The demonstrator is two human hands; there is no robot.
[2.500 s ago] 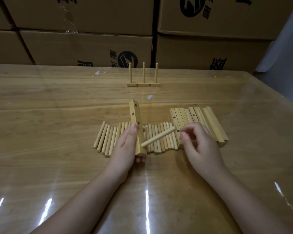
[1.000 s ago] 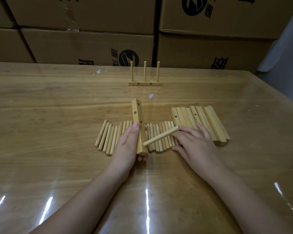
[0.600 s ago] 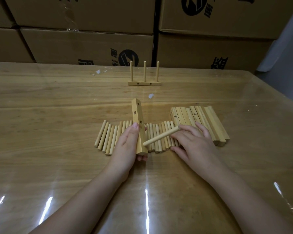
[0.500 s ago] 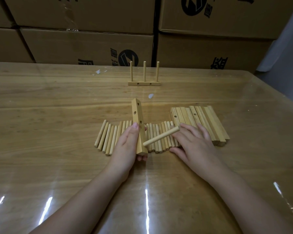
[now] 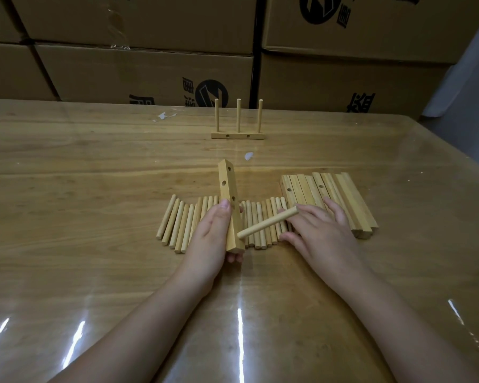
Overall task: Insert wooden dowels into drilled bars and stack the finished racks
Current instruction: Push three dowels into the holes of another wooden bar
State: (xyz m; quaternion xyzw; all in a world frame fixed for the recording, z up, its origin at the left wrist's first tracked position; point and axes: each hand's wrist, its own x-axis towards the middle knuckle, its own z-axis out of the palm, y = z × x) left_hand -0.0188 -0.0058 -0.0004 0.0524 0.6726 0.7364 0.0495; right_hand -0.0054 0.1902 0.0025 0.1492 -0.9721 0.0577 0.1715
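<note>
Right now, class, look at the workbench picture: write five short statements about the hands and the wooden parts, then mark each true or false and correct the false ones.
1. The left hand holds a drilled bar. True.
2. One dowel sticks out of the held bar near its lower end. True.
3. The finished rack at the back carries five upright dowels. False: it carries three.
4. The right hand is lifted high, clear of everything. False: it is down over the loose dowels and the spare bars.
5. The spare bars lie left of the loose dowels. False: they lie to the right.
</note>
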